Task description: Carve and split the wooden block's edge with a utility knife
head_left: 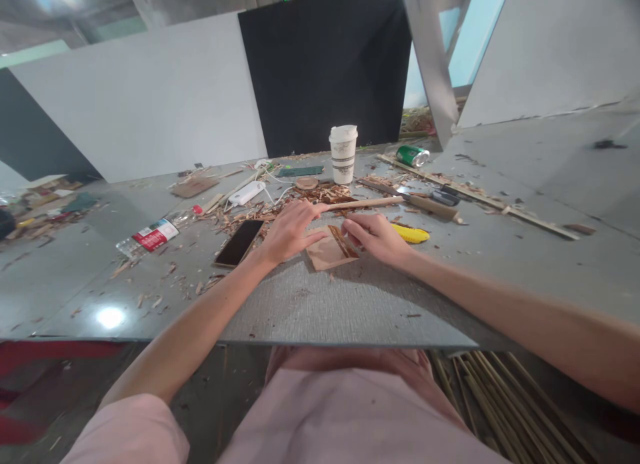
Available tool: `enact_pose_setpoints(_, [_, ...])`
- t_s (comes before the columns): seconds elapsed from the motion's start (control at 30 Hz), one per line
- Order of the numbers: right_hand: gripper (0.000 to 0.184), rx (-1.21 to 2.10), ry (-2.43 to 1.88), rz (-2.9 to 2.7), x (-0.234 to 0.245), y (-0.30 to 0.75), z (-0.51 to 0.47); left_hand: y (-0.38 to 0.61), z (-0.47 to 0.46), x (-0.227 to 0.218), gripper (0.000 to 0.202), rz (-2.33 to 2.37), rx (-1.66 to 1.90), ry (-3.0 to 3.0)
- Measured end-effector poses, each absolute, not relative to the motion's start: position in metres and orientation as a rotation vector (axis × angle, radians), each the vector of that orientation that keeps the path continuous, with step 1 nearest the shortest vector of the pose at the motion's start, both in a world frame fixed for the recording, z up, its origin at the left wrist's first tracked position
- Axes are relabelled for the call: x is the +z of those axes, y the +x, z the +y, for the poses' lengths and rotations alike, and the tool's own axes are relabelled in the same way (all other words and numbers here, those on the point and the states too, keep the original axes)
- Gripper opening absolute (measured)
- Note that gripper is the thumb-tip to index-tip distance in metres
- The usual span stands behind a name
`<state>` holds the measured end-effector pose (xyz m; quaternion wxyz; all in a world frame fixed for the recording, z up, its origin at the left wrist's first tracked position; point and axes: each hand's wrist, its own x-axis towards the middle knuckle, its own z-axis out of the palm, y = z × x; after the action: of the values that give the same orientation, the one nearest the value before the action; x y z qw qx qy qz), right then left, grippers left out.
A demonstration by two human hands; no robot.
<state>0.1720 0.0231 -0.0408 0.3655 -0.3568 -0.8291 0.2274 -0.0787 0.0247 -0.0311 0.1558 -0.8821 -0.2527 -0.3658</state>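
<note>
My left hand [295, 231] lies over the left edge of a small light-brown wooden board [320, 249], thumb apart and fingers stretched towards the near end of a thin wooden stick [365, 203]. At the board's right side, my right hand [375, 236] has its fingers curled in a pinch; what is between them, if anything, is too small to make out. A dark brown strip [343, 241] runs across the board just beneath those fingers. Behind the right hand shows a yellow utility knife [413, 234], partly hidden by it. A black phone [240, 243] rests left of my left hand.
Wood shavings surround a white paper cup [343, 156]. Left are a plastic bottle [155, 236] and a white power strip [247, 193]. Right are a wooden-handled tool [435, 207], a green can [413, 156] and a long strip [500, 206]. The grey table's front edge [350, 345] is near my body.
</note>
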Motion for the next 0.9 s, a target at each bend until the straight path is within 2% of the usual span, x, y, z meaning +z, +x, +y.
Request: enact_pose_setpoints(0.9, [0.045, 0.545, -0.836, -2.183, -0.0405, 0.1718, 0.0213, -0.0792, 0.025, -0.0324, 0.053, -0.772, -1.028, -2.564])
